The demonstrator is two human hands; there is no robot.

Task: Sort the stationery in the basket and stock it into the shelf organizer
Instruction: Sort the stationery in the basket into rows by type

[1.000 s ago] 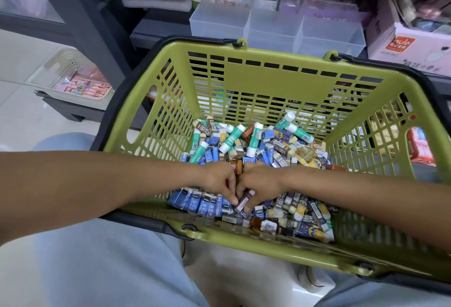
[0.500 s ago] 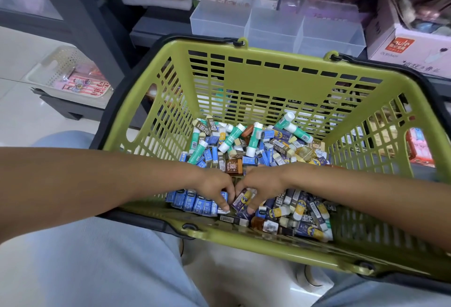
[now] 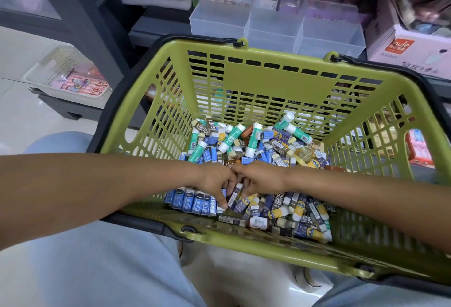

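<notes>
While both forearms reach in over its near rim, the green basket [image 3: 268, 72] sits across the person's lap, its black handles folded down along the edges. Beyond it, on a dark shelf [image 3: 156, 28], stands the clear organizer [image 3: 275, 25] with its row of compartments; a white box [image 3: 410, 50] lies just to its right, and a pale perforated tray [image 3: 61, 74] sits lower down to the left.

The basket floor is covered with a heap of stationery. Green-and-white glue sticks [image 3: 230, 138] lie scattered toward the far side, small erasers [image 3: 283, 206] in dark and yellow sleeves fill the near right, and a neat row of blue erasers [image 3: 192, 200] stands side by side at the near left.

The left hand [image 3: 216, 182] is curled downward, fingertips on the right end of the blue row. The right hand [image 3: 260, 179] is curled too, knuckles touching the left hand's, its fingers around a dark-sleeved eraser [image 3: 235, 194] with a white end, which sits tilted between the two hands. Whether the left hand grips anything cannot be told.
</notes>
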